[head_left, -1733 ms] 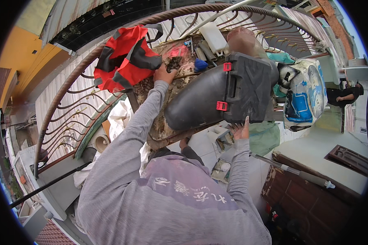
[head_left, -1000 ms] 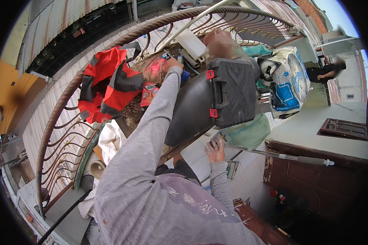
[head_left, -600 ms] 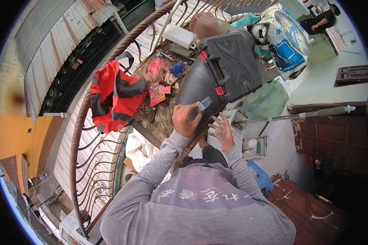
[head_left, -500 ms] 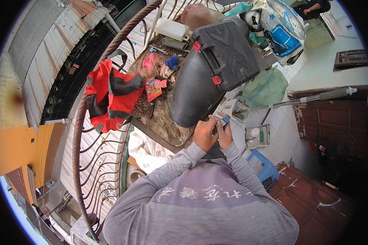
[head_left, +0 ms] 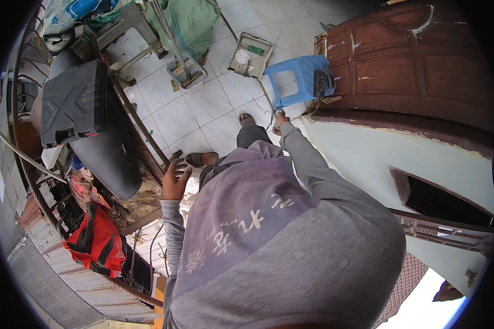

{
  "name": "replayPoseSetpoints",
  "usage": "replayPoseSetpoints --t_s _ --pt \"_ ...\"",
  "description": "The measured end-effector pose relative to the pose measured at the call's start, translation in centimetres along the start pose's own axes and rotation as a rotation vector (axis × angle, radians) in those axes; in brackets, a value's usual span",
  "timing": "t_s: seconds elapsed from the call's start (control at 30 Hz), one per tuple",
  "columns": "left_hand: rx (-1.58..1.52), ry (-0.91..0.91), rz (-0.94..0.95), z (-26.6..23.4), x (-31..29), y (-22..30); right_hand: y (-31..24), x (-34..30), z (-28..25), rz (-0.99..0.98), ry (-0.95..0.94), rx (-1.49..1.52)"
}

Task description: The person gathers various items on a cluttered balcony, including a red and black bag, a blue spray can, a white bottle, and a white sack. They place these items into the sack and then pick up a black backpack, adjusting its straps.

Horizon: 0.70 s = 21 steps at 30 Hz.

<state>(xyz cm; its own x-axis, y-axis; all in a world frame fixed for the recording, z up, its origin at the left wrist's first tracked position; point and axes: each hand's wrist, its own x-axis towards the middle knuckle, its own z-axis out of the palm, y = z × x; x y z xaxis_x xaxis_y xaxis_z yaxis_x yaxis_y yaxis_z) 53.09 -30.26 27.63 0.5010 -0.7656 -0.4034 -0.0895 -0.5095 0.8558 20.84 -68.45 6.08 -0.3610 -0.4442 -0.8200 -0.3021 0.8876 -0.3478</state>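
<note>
My left hand [head_left: 174, 182] is held beside the worktable edge [head_left: 158, 174], its fingers apart and nothing plainly in them. A small dark piece shows just past its fingertips; I cannot tell whether they touch. On the right, my right hand [head_left: 281, 122] reaches down by the near leg of a blue plastic stool [head_left: 285, 70]. Its fingers are curled, with something small and pale at them that I cannot make out. A black object [head_left: 324, 82] sits on the stool's right side, with thin cords near it.
A black tool case [head_left: 76, 101] rests on a dark rounded seat [head_left: 112, 164] at the left. Red and black cloth [head_left: 99, 241] hangs by the railing. A shallow tray [head_left: 251, 56], a grey container [head_left: 186, 72] and a green sack [head_left: 184, 27] stand on floor tiles. A brown door [head_left: 400, 71] is at right.
My view and body have turned right, away from the worktable. My hands, which were together holding a small blue and white thing, are now apart; the right has gone down beside the stool.
</note>
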Motion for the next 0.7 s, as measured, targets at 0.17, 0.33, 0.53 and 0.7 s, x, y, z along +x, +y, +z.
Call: replayPoseSetpoints --t_s 0.17,0.33,0.53,0.7 --pt "0.068 -0.141 -0.169 6.1 1.1 1.6 -2.4 13.5 -11.3 -0.128 -0.103 0.367" --pt "0.258 -0.08 -0.356 11.3 0.6 4.5 -12.3 26.3 -13.9 -0.637 0.303 -1.013" --pt "0.338 -0.043 -0.692 16.6 -7.5 5.4 -22.1 32.6 -9.9 -0.686 0.409 -1.282" --pt "0.277 0.076 -0.869 18.0 -13.9 3.5 -23.2 34.5 -8.1 -0.693 0.363 -1.261"
